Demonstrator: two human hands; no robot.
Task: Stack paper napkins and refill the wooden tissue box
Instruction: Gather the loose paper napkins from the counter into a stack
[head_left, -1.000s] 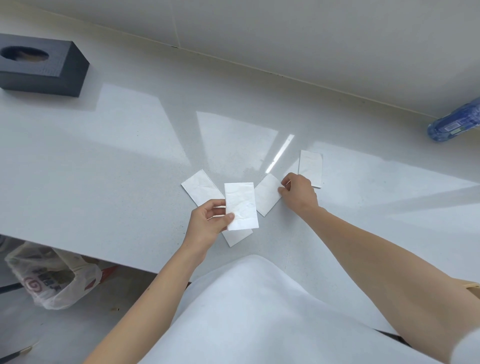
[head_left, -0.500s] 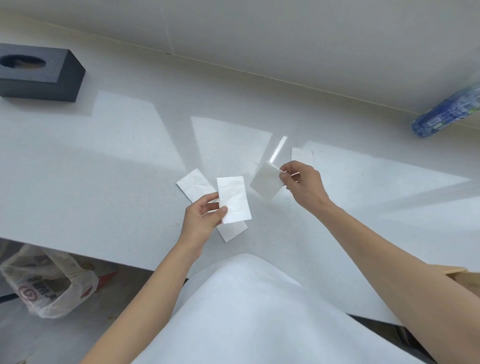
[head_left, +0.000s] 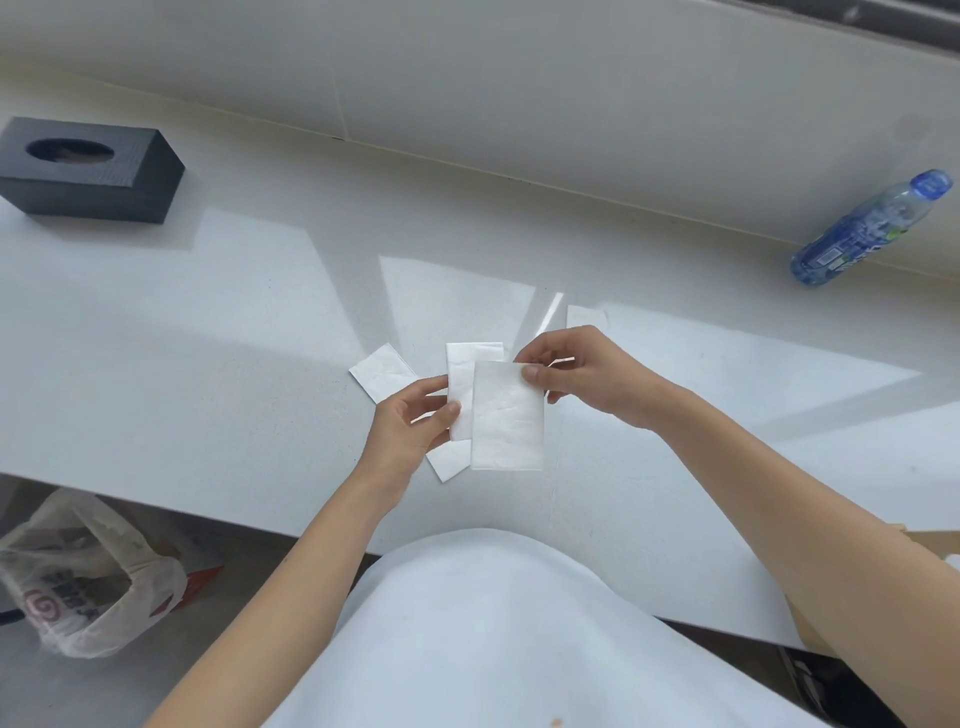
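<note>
My left hand (head_left: 410, 423) pinches a folded white napkin (head_left: 465, 382) by its left edge, above the white counter (head_left: 208, 322). My right hand (head_left: 582, 376) grips a second white napkin (head_left: 506, 423) at its top right corner and holds it over the first, overlapping it. Another napkin (head_left: 382, 371) lies flat on the counter to the left of my hands, and one napkin (head_left: 586, 316) lies behind my right hand. A napkin corner (head_left: 451, 462) shows under the held ones. The dark tissue box (head_left: 88, 169) with an oval slot stands far left at the back.
A blue plastic bottle (head_left: 872, 228) lies on its side at the back right against the wall. A plastic bag (head_left: 78, 577) sits on the floor below the counter's front edge at left. A brown box edge (head_left: 930, 540) shows at right.
My right hand lifted a napkin from the counter and carried it left, over the napkin in my left hand. The left hand stayed in place, holding its napkin.
</note>
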